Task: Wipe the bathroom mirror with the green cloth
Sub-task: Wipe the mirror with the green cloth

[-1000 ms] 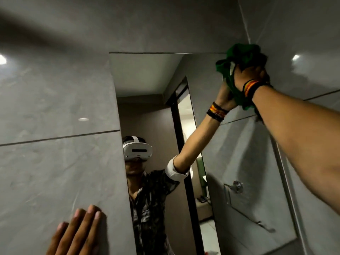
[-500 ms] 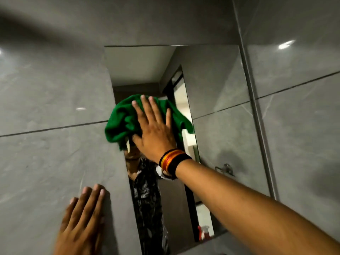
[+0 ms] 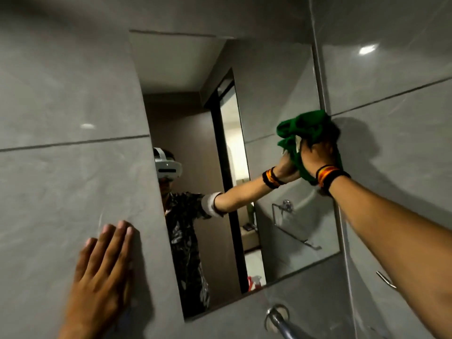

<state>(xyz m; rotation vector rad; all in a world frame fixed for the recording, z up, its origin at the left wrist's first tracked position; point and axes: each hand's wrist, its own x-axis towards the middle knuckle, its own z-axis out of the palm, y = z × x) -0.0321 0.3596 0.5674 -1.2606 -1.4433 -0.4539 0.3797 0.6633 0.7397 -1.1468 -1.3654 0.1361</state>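
The left hand lay flat and open on the grey wall tile, bracing. Farther off, the right hand clutched the bunched green cloth at the mirror's right edge; it might slip onto tile there. Half a second earlier it covered the mirror's left-centre.

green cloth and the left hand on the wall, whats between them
In the head view, the mirror lies between: the green cloth is at its right edge in the right hand, and the left hand rests on grey tile beside its left edge.
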